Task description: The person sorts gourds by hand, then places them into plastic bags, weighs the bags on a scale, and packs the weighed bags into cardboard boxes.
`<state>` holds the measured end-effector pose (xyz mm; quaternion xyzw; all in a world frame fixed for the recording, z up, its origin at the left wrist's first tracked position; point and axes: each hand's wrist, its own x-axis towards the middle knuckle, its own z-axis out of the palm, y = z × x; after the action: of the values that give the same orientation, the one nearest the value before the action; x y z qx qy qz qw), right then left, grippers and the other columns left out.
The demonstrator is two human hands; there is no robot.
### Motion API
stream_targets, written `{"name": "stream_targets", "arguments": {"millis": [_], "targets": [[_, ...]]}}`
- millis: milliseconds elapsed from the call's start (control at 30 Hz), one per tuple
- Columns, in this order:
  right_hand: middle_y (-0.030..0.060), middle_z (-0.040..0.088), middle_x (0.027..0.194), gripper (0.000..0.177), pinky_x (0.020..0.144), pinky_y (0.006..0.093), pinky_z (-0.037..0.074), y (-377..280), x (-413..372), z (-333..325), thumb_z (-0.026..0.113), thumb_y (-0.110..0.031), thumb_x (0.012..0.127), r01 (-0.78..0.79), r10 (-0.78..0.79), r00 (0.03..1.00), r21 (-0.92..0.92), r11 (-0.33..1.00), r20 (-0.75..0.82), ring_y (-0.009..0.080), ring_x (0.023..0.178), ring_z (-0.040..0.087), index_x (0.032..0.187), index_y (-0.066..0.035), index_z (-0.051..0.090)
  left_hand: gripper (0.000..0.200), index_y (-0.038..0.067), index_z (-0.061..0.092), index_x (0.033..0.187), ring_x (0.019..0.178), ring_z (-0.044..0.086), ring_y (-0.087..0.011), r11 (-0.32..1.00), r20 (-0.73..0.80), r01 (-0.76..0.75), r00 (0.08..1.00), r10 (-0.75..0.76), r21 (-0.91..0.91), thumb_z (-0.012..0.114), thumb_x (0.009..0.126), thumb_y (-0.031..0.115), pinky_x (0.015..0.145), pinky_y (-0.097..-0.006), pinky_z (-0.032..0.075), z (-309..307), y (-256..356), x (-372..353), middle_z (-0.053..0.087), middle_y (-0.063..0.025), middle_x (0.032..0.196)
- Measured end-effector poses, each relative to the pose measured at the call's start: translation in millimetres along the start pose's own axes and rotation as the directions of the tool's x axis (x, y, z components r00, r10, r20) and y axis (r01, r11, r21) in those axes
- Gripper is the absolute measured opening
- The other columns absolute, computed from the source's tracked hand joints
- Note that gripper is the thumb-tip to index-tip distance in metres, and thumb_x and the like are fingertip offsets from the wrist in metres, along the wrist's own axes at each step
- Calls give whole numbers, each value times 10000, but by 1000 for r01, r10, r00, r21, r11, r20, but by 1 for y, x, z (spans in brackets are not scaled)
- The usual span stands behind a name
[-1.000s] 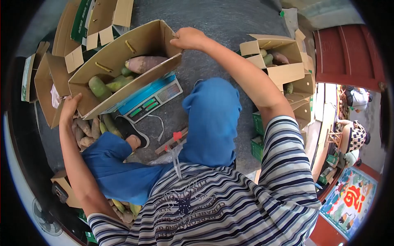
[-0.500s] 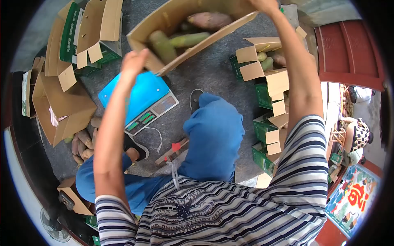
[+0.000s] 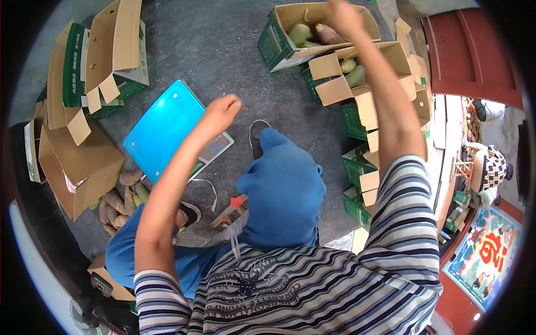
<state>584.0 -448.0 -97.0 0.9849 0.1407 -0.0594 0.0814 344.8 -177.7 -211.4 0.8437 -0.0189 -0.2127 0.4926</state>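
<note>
Right hand [image 3: 345,22] at open carton [image 3: 272,43] (vegetables [image 3: 300,35] inside).

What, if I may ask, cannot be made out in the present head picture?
- Head view, readout of the blue scale: mostly hidden by the left forearm.
- Head view, fingers of the right hand: partly cut off by the top edge, so contact with the box is unclear.
- Head view, the box's floor: hidden by its near wall.
</note>
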Motion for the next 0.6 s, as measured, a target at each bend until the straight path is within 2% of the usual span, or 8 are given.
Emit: {"name": "stream_targets", "arguments": {"millis": [33, 67, 100, 200, 267, 400, 500, 600], "targets": [[151, 655, 951, 268, 752, 409, 498, -8, 20, 57, 552, -294, 854, 105, -64, 968, 159, 982, -241, 333, 833, 629, 943, -64, 658, 242, -11, 583, 934, 795, 596, -190, 998, 14, -22, 1000, 21, 53, 498, 915, 215, 695, -321, 466, -10, 9, -20, 599, -109, 810], [147, 644, 946, 227, 757, 424, 498, -40, 3, 61, 554, -266, 851, 261, -173, 930, 248, 933, -325, 335, 875, 613, 939, -74, 638, 234, -11, 578, 936, 816, 592, -213, 998, 37, -41, 999, 39, 57, 504, 915, 211, 718, -330, 460, -20, 16, -39, 593, -125, 825], [124, 640, 919, 263, 750, 442, 503, -65, 5, 87, 536, -323, 845, 489, -299, 788, 252, 835, -539, 314, 873, 617, 894, -86, 638, 227, -10, 572, 938, 837, 589, -236, 997, 59, -57, 997, 53, 60, 510, 916, 207, 741, -338, 454, -30, 25, -59, 586, -140, 840], [119, 601, 854, 184, 739, 428, 500, -127, -42, 76, 565, -240, 835, 622, -413, 723, 262, 738, -553, 322, 836, 597, 834, -60, 601, 230, -4, 571, 983, 895, 573, -310, 978, 121, -10, 993, -16, 210, 522, 914, 210, 788, -371, 445, -64, 64, -125, 575, -177, 921], [125, 599, 873, 183, 739, 433, 499, -144, -51, 75, 561, -237, 839, 625, -458, 739, 249, 740, -495, 325, 852, 600, 866, -59, 598, 240, -3, 568, 1004, 922, 562, -347, 954, 119, 21, 991, -60, 299, 531, 910, 214, 802, -395, 443, -81, 78, -171, 569, -193, 955], [133, 610, 925, 188, 746, 452, 491, -158, -49, 50, 558, -232, 842, 667, -645, 745, 191, 720, -168, 334, 887, 600, 892, -53, 588, 257, -5, 559, 1029, 935, 546, -389, 940, 62, 77, 993, -104, 333, 547, 892, 212, 803, -442, 436, -89, 66, -240, 557, -204, 972], [140, 611, 940, 181, 737, 452, 493, -189, -39, 28, 556, -221, 840, 758, -753, 650, 147, 635, -104, 336, 886, 600, 898, -52, 583, 218, 3, 559, 970, 897, 556, -367, 899, 45, 158, 980, -193, 409, 577, 857, 188, 772, -445, 439, -79, 41, -260, 544, -176, 922], [139, 611, 935, 176, 728, 448, 496, -242, -27, 7, 552, -214, 842, 858, -838, 511, 54, 511, -192, 333, 878, 605, 895, -48, 578, 203, 17, 561, 928, 861, 570, -326, 730, 16, 95, 990, -143, 677, 611, 829, 187, 738, -418, 446, -70, 21, -260, 545, -148, 875]]}}
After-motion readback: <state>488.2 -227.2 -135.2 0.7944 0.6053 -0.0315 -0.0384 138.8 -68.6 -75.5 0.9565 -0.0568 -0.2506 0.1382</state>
